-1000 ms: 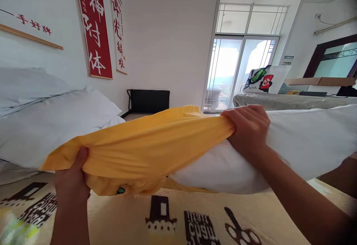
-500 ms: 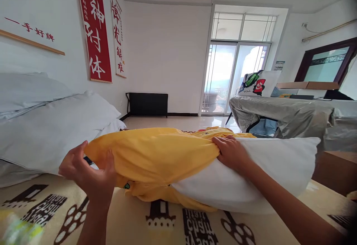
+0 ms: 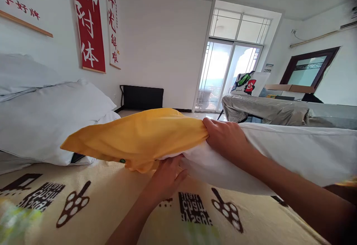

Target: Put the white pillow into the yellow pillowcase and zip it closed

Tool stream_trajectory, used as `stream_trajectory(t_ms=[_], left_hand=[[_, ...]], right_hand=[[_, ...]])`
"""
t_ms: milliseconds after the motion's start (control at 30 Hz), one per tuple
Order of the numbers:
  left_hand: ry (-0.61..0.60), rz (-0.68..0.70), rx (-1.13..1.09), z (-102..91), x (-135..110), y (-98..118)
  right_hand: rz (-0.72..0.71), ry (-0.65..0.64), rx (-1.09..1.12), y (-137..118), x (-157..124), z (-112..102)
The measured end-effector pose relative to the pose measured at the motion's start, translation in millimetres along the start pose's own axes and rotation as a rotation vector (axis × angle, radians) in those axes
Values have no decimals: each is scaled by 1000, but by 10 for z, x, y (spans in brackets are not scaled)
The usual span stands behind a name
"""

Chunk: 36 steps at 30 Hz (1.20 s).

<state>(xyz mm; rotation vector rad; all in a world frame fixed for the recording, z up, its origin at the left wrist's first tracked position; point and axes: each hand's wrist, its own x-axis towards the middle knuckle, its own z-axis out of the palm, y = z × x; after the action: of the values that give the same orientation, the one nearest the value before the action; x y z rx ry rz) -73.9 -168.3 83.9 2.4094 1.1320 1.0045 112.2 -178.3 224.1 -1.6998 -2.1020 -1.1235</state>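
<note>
A white pillow (image 3: 292, 152) is held above the bed, its left end inside a yellow pillowcase (image 3: 139, 137). My right hand (image 3: 225, 139) grips the bunched upper edge of the pillowcase on top of the pillow, fingers closed. My left hand (image 3: 167, 176) reaches under the pillow and pinches the lower edge of the yellow cloth. The pillowcase's far left end hangs loose and pointed.
A cream blanket (image 3: 117, 211) with dark printed figures covers the bed below. White pillows (image 3: 50, 122) are stacked at the left by the wall with red banners (image 3: 87, 23). A grey-covered table (image 3: 279, 109) and a glass balcony door (image 3: 223, 76) stand behind.
My left hand has left the pillowcase's far left end and moved right, under the pillow, to the lower edge of the opening. The pillow has risen a little.
</note>
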Motion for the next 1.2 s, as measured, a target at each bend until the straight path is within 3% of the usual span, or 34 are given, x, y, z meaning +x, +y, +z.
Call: stream_trajectory(t_ms=[67,167,233,300,367,433,533,600,700,800,900,1000,1067,1133,1200], left_hand=[[105,25,41,42,68,-135],[163,-42,38,135,198,-437],[159,-163,-54,184,271,-695],[103,-313,-206,188,296,-969],[18,-455,-311,134,256,-1229],[-54,-588,-317,37,162,-1445],[-138,-757,-316,-137,-8,-1630],[-197,-806,-358,-253,-88,-1647],[-240,-804,-442,-406,-136,-1558],[-240,-798,-499,-480,-136,-1432],[-246,-802,-460,-411,-118,-1348],[-251,-772,-507,-226,-80,-1310],[-182,-692,-711,-88,-37,-1292],[-66,-632,-905,27,19,-1267],[69,-637,-926,107,83,-1240]], right_hand=[[-41,57,-27,-113,-75,-129],[-122,61,-46,-358,-198,-137],[-278,-42,-11,-541,-290,-69],[-495,-230,95,-675,-352,7],[-592,-403,222,-706,-339,85],[-492,-470,296,-617,-233,199],[-241,-443,260,-336,9,522],[-166,-439,209,-131,139,834],[-58,-319,298,104,222,1334],[233,-209,488,219,181,1752],[520,-234,715,191,11,2051],[391,-342,1008,24,-231,2248],[296,-344,1074,-102,-349,2321],[332,-306,1032,-182,-391,2335],[399,-257,968,-211,-368,2279]])
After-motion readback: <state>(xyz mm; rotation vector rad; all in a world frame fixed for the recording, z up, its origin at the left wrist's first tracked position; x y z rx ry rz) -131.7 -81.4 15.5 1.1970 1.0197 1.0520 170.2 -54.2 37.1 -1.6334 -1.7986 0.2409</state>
